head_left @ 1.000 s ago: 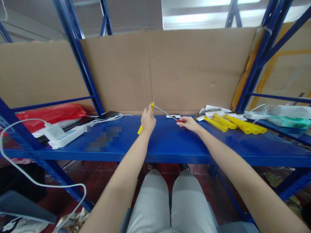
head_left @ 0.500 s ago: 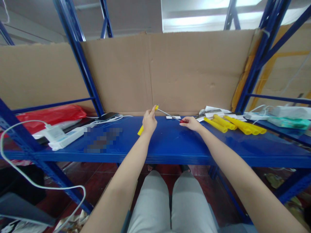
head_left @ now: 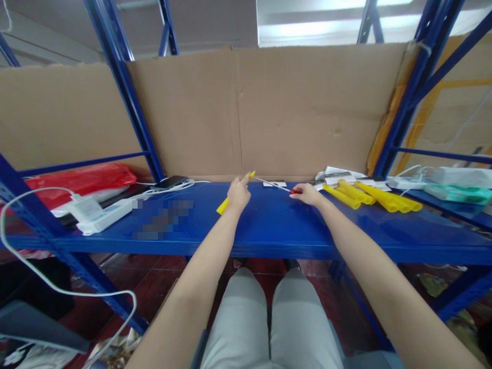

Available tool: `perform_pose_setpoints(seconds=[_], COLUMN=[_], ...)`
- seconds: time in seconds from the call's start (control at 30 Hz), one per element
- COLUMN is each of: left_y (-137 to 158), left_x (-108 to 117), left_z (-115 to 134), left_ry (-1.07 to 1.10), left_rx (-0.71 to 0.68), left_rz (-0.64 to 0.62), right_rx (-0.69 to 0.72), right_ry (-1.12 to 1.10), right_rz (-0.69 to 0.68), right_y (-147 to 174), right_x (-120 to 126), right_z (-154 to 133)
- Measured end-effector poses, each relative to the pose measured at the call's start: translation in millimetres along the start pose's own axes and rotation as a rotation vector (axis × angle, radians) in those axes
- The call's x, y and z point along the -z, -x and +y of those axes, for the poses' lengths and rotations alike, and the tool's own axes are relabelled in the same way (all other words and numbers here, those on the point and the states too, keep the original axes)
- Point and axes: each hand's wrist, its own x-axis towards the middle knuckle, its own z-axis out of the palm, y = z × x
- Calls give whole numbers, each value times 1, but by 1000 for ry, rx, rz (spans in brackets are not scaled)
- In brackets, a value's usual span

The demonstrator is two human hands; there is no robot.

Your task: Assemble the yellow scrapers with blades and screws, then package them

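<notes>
My left hand (head_left: 239, 193) is closed round a yellow tube (head_left: 222, 207), which slants up and to the right. Its lower end shows below the hand, its upper end above the fingers. In my right hand (head_left: 306, 195) is the red handle of a screwdriver (head_left: 272, 183). The thin metal shaft points left, and its tip meets or lies right beside the tube's upper end; I cannot tell whether it is inside. Several more yellow tubes (head_left: 346, 195) lie on the blue shelf (head_left: 277, 225) to the right of my right hand.
White papers (head_left: 338, 177) lie behind the loose tubes. At left are a white power strip (head_left: 111, 214) with a plugged charger, a dark phone (head_left: 169, 183) and a red plastic bag (head_left: 82, 180). A cardboard sheet (head_left: 307, 113) stands along the back between blue posts.
Both hands have shifted slightly to the right, with the tube and the screwdriver still held. The tube's upper end has tipped a little to the right.
</notes>
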Motion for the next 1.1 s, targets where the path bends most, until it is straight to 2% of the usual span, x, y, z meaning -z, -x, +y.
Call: perform_pose_setpoints(seconds=[0.1, 0.2, 0.4, 0.6, 0.9, 1.0, 1.1], left_y=[0, 1, 4, 6, 13, 11, 6], left_x=[0, 2, 9, 10, 5, 8, 15], left_z=[-1, -1, 7, 17, 31, 28, 23], left_ry=[-34, -103, -235, -298, -340, -324, -291], left_rx=[37, 73, 120, 58, -22, 25, 135], left_rz=[-4, -47, -318, -442, -530, -519, -521], right_rx=[-33, -125, -397, -560, -618, -619, -622], right_ry=[92, 221, 529, 634, 654, 658, 657], right_rz=[21, 34, 48, 10, -3, -15, -26], right_y=[1, 2, 9, 15, 18, 17, 17], right_x=[4, 9, 16, 19, 16, 16, 16], right_z=[2, 1, -15, -33, -36, -36, -37])
